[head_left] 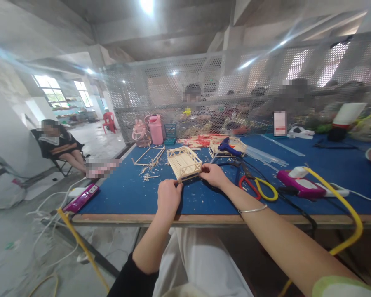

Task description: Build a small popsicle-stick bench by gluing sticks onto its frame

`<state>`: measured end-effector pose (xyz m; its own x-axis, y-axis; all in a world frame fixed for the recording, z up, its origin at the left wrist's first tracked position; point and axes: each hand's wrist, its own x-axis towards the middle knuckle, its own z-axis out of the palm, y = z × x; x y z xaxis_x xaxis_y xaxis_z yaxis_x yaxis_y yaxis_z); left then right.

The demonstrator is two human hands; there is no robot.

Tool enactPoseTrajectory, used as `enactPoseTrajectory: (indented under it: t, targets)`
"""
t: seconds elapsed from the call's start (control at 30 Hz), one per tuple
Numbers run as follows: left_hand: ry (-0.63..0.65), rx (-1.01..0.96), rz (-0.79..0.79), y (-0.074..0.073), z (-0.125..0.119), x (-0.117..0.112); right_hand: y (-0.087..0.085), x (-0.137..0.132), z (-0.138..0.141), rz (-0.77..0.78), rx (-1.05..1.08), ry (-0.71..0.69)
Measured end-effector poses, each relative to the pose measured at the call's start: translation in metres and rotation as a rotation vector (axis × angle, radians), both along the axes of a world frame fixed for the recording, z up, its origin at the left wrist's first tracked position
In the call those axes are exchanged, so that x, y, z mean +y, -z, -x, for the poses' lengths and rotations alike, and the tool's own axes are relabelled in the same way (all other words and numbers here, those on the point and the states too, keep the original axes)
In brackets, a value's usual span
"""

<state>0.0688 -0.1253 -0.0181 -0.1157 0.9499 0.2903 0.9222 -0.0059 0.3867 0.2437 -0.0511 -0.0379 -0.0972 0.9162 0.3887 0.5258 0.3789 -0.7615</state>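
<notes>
A small bed-shaped model of pale wooden sticks (184, 162), railed at its edges, stands on the blue tabletop. My left hand (169, 194) pinches its near left corner between thumb and fingers. At the near right corner, my right hand (214, 175) grips the same model. A blue glue gun (230, 147) rests by a second stick model (240, 144) behind my right hand. To the left lies an unfinished-looking stick frame (148, 159) among offcuts. Scissors with red and yellow handles (267, 190) lie beside my right wrist.
Clear glue sticks (267, 156) and red-tipped sticks (204, 140) lie farther back. A pink bottle (156, 128) stands before the mesh screen (160, 82). Purple power strips (301, 184) and a yellow cable (348, 198) occupy the right. A person (57, 140) sits at left.
</notes>
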Motion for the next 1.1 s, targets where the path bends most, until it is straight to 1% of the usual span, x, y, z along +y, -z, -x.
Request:
enactPoseTrajectory:
  t: [0.1,0.27,0.37,0.53,0.63,0.73,0.93,1.1]
  targets:
    - [0.003,0.009,-0.017,0.002,0.002,-0.002,0.0,-0.001,0.002,-0.008,0.016,-0.006]
    - [-0.049,0.008,-0.051,0.004,0.003,-0.003,0.002,0.0,0.001,-0.019,0.071,0.025]
    - [-0.045,0.01,-0.039,0.004,0.002,-0.003,0.001,0.001,-0.002,-0.024,0.124,0.072]
    - [-0.044,0.003,-0.016,0.003,0.002,-0.003,-0.002,0.0,-0.008,-0.067,0.304,0.18]
    - [-0.04,0.008,-0.016,0.003,0.002,-0.004,-0.002,0.002,-0.011,-0.081,0.293,0.229]
    - [-0.046,0.016,-0.015,0.003,0.002,-0.003,0.001,0.005,-0.009,-0.046,0.248,0.183]
    - [-0.041,0.023,-0.016,0.002,0.001,-0.003,0.001,-0.001,0.002,0.01,0.224,-0.013]
    - [-0.04,0.033,-0.022,0.002,0.0,-0.003,-0.002,-0.005,0.004,0.032,0.217,-0.056]
